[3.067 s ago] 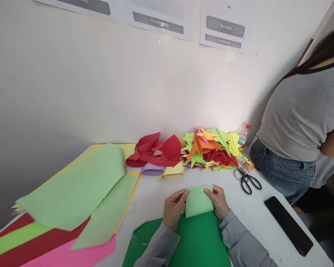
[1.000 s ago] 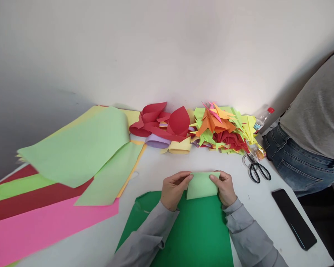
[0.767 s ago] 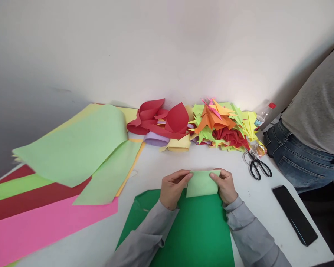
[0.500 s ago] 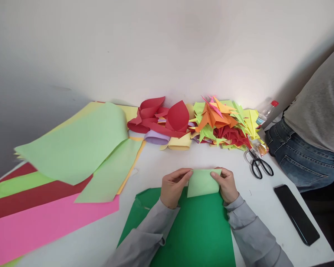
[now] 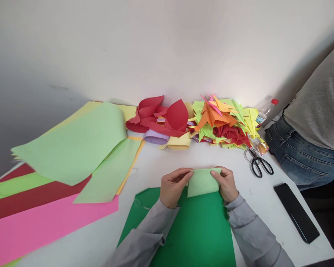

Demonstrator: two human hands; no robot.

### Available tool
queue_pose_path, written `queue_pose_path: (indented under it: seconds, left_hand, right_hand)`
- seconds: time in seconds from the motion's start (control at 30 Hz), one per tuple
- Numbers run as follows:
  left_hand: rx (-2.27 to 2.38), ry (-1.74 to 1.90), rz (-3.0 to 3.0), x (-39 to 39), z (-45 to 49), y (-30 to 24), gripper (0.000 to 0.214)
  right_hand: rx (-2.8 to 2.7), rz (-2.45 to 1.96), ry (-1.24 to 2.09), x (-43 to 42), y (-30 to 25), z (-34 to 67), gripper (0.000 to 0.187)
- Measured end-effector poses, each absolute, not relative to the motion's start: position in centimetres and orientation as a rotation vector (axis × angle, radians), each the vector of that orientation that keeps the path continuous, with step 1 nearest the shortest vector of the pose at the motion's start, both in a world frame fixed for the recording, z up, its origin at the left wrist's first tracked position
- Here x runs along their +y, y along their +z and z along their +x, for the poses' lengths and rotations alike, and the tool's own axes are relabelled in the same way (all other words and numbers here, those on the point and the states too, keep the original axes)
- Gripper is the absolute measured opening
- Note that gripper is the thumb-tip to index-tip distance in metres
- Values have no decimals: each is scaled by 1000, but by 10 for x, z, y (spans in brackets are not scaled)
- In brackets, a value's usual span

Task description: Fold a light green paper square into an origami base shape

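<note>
A folded pale green paper [image 5: 202,181] is pinched at its upper corners by the left hand [image 5: 173,186] and the right hand [image 5: 227,184], above a dark green sheet [image 5: 195,233] on the table [image 5: 167,163]. Scissors [image 5: 258,165] and a phone [image 5: 296,212] are seen at the right.

I see my left hand [image 5: 174,185] and right hand [image 5: 227,183] pinching the two top corners of a folded light green paper [image 5: 202,181], held just above a dark green sheet [image 5: 195,230] on the white table [image 5: 167,159]. To the left lie a large light green sheet [image 5: 75,148] and a pink sheet [image 5: 44,226]. Along the far wall sit curled red paper [image 5: 158,116] and a pile of folded paper shapes [image 5: 222,124], with a plastic bottle [image 5: 265,109] at its right end. Black scissors [image 5: 258,165] and a phone [image 5: 296,212] lie to my right, near another person [image 5: 317,122] in a grey top and jeans.
</note>
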State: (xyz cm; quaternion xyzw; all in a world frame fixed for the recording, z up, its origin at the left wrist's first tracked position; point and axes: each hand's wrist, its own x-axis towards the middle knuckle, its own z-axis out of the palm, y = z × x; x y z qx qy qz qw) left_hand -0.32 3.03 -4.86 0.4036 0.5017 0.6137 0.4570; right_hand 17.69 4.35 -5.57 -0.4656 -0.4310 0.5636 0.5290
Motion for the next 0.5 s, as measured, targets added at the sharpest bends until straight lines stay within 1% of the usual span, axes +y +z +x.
queue_pose_path:
  seconds: [0.5]
  left_hand:
    - [1197, 1521, 977, 31, -3, -49, 14]
  right_hand:
    - [-1052, -1091, 1365, 44, -56, 178, 21]
